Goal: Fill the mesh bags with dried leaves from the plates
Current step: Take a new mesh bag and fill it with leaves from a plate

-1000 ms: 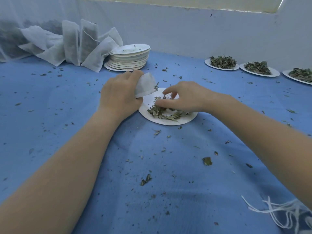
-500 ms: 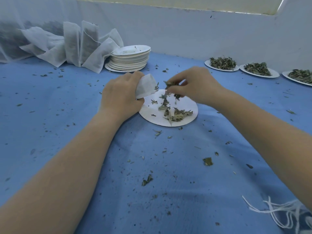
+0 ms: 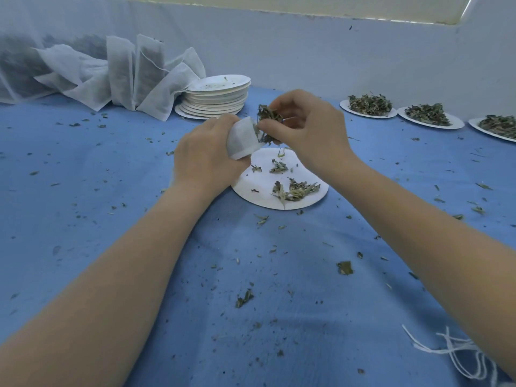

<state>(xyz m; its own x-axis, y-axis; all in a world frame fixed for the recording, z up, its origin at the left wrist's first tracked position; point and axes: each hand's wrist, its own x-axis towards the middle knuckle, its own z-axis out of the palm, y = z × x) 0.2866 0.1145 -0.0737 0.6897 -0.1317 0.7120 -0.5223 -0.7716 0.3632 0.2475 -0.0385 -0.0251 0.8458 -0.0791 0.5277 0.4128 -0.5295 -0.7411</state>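
My left hand (image 3: pixel 205 160) grips a small white mesh bag (image 3: pixel 242 139) above the left edge of a white paper plate (image 3: pixel 259 188). My right hand (image 3: pixel 307 129) pinches a clump of dried leaves (image 3: pixel 267 114) right at the bag's mouth. A smaller heap of dried leaves (image 3: pixel 296 189) lies on the plate's near side, with a few loose bits further back on it.
Three plates heaped with leaves (image 3: pixel 368 106) (image 3: pixel 428 115) (image 3: pixel 499 125) line the back right. A stack of used plates (image 3: pixel 216 97) and filled mesh bags (image 3: pixel 134 71) sit at the back left. Leaf crumbs litter the blue cloth (image 3: pixel 83 205); white strings (image 3: pixel 458 356) lie at bottom right.
My right hand picked a clump of leaves off the plate and lifted it up and left to the bag's mouth. My left hand kept hold of the bag.
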